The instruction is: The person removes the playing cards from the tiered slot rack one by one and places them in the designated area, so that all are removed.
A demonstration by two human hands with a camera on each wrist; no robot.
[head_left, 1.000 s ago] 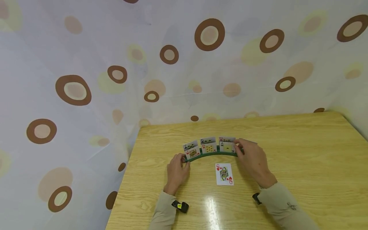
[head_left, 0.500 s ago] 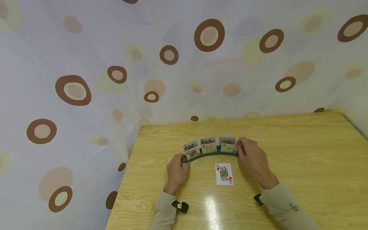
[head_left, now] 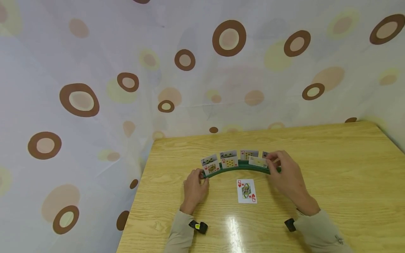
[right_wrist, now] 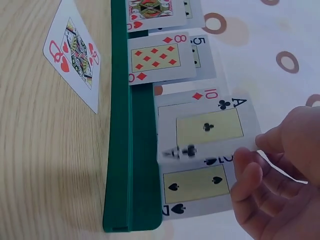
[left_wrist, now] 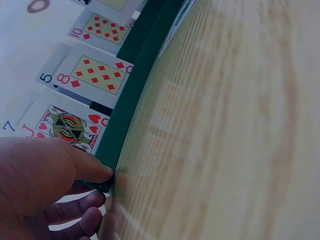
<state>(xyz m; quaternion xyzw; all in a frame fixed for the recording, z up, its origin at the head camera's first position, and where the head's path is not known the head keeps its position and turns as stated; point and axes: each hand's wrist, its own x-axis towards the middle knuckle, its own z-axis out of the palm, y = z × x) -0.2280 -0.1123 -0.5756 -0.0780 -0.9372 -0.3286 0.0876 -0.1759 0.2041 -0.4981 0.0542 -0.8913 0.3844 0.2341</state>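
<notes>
A curved green card holder (head_left: 234, 168) stands on the table with playing cards in two rows. My left hand (head_left: 195, 189) grips its left end, thumb on the front edge, beside the jack of hearts (left_wrist: 70, 129). Between thumb and fingers, my right hand (head_left: 288, 177) pinches the ace of clubs (right_wrist: 207, 127) by its upper edge. The ace tilts in front of the ten of diamonds (head_left: 250, 154) and partly overlaps the two of spades (right_wrist: 197, 185). The eight of diamonds (right_wrist: 156, 57) sits in the front row. Face up before the holder lies the queen of hearts (head_left: 246, 191).
Behind the front cards stand a seven (head_left: 209, 160) and a five (head_left: 228, 154), both partly covered. The wooden table (head_left: 341, 182) meets a patterned cloth wall (head_left: 202, 80) at the back and left. A black strap is at each wrist.
My right hand has moved right, drawing the ace of clubs away from its spot before the ten of diamonds, which now shows more. My left hand has stayed on the holder's end.
</notes>
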